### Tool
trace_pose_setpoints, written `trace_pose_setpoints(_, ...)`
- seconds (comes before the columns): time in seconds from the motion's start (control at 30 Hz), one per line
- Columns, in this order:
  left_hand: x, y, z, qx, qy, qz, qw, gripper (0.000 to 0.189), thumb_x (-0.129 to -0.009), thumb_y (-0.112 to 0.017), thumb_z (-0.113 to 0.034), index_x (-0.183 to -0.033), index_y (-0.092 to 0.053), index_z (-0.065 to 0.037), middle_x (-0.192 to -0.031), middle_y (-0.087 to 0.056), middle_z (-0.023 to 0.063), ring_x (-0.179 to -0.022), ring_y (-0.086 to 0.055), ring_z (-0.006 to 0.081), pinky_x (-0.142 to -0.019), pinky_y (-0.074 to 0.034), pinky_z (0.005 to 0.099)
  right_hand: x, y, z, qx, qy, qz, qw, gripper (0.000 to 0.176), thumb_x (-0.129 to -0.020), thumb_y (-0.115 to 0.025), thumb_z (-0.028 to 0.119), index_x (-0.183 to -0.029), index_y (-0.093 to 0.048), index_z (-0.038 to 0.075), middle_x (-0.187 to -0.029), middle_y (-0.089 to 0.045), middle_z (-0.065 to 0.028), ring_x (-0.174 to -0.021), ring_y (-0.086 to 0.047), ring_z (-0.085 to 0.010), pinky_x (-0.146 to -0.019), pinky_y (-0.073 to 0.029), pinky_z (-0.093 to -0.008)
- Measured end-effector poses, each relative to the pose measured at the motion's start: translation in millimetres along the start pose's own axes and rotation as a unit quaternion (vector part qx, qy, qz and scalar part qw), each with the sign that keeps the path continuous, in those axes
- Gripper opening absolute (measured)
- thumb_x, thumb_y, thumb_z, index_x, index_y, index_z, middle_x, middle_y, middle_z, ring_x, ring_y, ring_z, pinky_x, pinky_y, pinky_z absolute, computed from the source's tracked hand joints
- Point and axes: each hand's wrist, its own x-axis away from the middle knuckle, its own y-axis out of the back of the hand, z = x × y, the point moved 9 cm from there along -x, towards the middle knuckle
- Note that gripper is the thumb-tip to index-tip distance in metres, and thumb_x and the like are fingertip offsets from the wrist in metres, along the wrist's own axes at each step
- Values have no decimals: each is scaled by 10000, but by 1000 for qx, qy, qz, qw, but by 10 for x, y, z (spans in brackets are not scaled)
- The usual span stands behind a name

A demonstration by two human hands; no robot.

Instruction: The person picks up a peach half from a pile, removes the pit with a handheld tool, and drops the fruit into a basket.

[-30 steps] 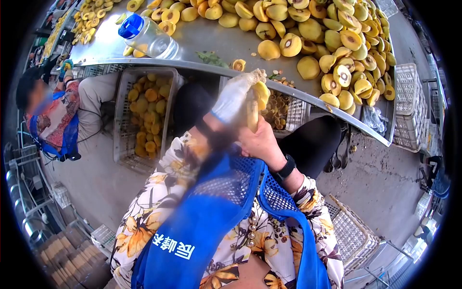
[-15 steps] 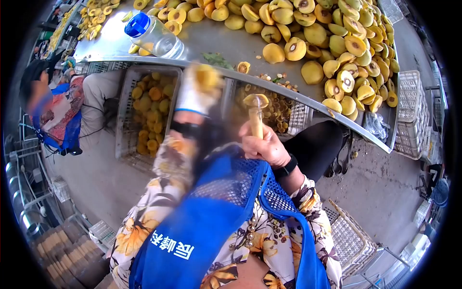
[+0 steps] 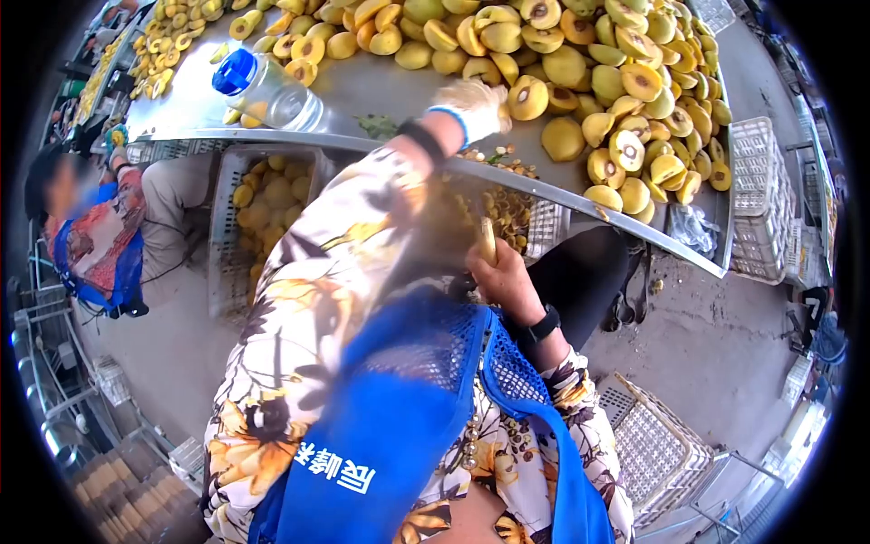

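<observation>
The left hand [image 3: 473,106] was at a fruit half [image 3: 527,97], inside the counter's [image 3: 367,88] near edge; whether it grasped, I could not tell. The right hand [image 3: 504,279] grasped a tool [image 3: 488,241]. The half seemed light, firm, probably slippery where cut, best held by its sides.

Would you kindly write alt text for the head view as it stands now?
A person's gloved left hand is at the edge of a pile of mostly halved yellow fruit on a metal table, while the bare right hand holds a pale handle. A blue-capped bottle is farther left.
</observation>
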Motion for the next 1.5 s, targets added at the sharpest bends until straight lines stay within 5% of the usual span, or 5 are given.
trace_pose_setpoints(0.2, -230, -148, 2, 77, 17, 109, 991, 328, -829, -523, -240, -1096, -594, -64, -1019, -634, 147, -822, -639, 300, -699, -526, 369, 237, 270, 97, 39, 61, -86, 994, 107, -816, -577, 114, -873, -548, 28, -672, -519, 14, -576, -478, -64, -518, -416, -216)
trace_pose_setpoints(0.4, 853, 90, 158, 852, 30, 77, 518, 438, -884, -456, -76, -1305, -337, -51, -941, -609, 144, -789, -640, 223, -704, -556, 368, 134, 288, 636, 154, 178, -149, 960, 227, -802, -607, 154, -951, -550, -8, -687, -595, -153, -620, -595, -260, -610, -476, -361)
trace_pose_setpoints(0.67, 1380, -390, 179, 931, 84, -71, 347, 318, -910, -539, -247, -1135, -532, -22, -1061, -604, 92, -934, -600, 187, -820, -513, 297, -65, -85, 827, 205, 160, -118, 958, 205, -789, -563, 117, -887, -464, -33, -745, -573, -286, -753, -560, -466, -634, -449, -471)
trace_pose_setpoints(1.07, 1399, -138, -220, 713, 1, 88, 696, 520, -975, -328, -400, -1333, -382, -28, -1168, -559, 116, -1059, -543, 165, -930, -429, 279, 110, 162, 1166, 238, 310, -112, 914, 406, -794, -687, 260, -1108, -539, 51, -792, -627, -187, -772, -632, -342, -658, -493, -346)
trace_pose_setpoints(1.5, 1493, -505, 267, 779, 244, -158, 555, 456, -934, -453, -434, -1062, -593, -20, -916, -608, 35, -790, -543, 81, -693, -437, 202, 2, -36, 837, 208, 165, -158, 951, 251, -835, -551, 154, -998, -489, -27, -787, -576, -307, -785, -552, -471, -666, -461, -470)
